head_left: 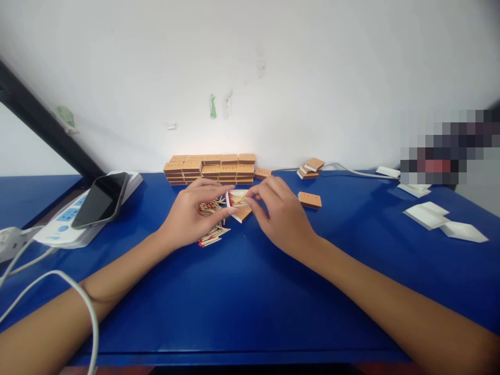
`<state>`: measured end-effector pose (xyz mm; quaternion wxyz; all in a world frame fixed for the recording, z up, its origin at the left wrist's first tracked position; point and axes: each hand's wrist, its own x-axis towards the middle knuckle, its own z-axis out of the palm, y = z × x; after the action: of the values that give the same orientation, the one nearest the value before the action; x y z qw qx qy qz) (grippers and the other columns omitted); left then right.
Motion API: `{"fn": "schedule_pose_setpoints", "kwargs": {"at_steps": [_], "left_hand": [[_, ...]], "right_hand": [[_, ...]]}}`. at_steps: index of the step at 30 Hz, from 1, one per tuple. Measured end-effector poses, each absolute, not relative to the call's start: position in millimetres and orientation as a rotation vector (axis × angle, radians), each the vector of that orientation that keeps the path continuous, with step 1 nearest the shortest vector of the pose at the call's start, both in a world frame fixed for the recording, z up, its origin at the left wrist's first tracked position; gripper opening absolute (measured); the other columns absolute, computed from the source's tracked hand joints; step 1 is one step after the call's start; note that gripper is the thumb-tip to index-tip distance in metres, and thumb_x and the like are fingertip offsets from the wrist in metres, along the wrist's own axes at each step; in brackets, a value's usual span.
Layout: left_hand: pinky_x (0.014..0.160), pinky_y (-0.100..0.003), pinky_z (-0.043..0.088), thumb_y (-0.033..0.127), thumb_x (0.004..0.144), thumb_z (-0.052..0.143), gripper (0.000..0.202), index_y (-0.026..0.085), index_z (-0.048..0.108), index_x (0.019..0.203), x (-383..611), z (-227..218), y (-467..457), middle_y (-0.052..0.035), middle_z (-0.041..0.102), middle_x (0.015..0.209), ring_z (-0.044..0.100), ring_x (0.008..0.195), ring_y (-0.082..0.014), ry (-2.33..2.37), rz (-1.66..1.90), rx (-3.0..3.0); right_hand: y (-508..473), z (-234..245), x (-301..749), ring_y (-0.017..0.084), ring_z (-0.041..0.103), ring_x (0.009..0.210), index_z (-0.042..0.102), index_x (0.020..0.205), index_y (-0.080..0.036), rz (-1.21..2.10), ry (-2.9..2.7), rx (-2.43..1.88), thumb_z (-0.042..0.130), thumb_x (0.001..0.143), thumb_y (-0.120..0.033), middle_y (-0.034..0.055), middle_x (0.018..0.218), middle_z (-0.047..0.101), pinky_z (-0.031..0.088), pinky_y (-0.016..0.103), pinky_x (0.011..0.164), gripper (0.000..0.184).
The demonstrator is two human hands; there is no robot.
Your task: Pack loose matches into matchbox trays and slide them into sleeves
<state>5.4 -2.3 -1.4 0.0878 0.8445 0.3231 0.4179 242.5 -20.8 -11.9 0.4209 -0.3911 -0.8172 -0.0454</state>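
Note:
My left hand point(198, 211) grips the left end of a small white matchbox tray point(227, 199) between thumb and fingers. Red-tipped matches point(236, 200) lie in the tray, heads to the left. At its right end my right hand point(275, 208) pinches the pale ends of matches with thumb and fingertips; how many is hidden. Beneath the tray, an orange matchbox sleeve point(241, 214) rests on the blue table point(250, 291). A loose heap of matches point(211, 241) spreads under and beside my left hand, partly covered by it.
Stacked orange matchboxes point(211, 170) line the wall, with a smaller pile point(311, 168) and a single matchbox point(310, 200) to the right. White empty trays point(425, 214) lie far right. A phone point(102, 199) rests on a power strip point(58, 234) at left; a white cable point(91, 312) crosses my left forearm.

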Motion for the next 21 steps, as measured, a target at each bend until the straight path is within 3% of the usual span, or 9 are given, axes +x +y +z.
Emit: {"fn": "schedule_pose_setpoints", "kwargs": {"at_steps": [8, 14, 21], "left_hand": [[0.103, -0.048, 0.06, 0.05, 0.095, 0.083, 0.04, 0.028, 0.082, 0.129, 1, 0, 1, -0.0076, 0.083, 0.119, 0.074, 0.116, -0.0291, 1.124, 1.276, 2.444], [0.099, -0.05, 0.062, 0.055, 0.095, 0.082, 0.041, 0.03, 0.083, 0.127, 1, -5, 3, -0.0073, 0.083, 0.12, 0.076, 0.115, -0.0309, 1.208, 1.339, 2.312], [0.1, -0.049, 0.061, 0.054, 0.095, 0.082, 0.04, 0.03, 0.083, 0.127, 0, -1, 2, -0.0072, 0.083, 0.117, 0.075, 0.113, -0.0295, 1.197, 1.337, 2.342]], "right_hand": [[-37, -18, 228, 0.021, 0.062, 0.094, 0.066, 0.098, -0.02, 0.105, -2.274, -0.799, 0.053, 0.11, -0.018, 0.0073, 0.097, 0.068, 0.052, 0.036, 0.086, 0.018], [-39, -31, 219, 0.021, 0.063, 0.092, 0.069, 0.102, -0.017, 0.212, -2.439, -0.852, 0.066, 0.106, -0.019, 0.008, 0.101, 0.069, 0.053, 0.036, 0.086, 0.005], [-38, -28, 218, 0.019, 0.062, 0.089, 0.064, 0.092, -0.019, 0.316, -2.436, -0.923, 0.067, 0.106, -0.018, 0.0051, 0.095, 0.068, 0.052, 0.034, 0.084, 0.014]]}}
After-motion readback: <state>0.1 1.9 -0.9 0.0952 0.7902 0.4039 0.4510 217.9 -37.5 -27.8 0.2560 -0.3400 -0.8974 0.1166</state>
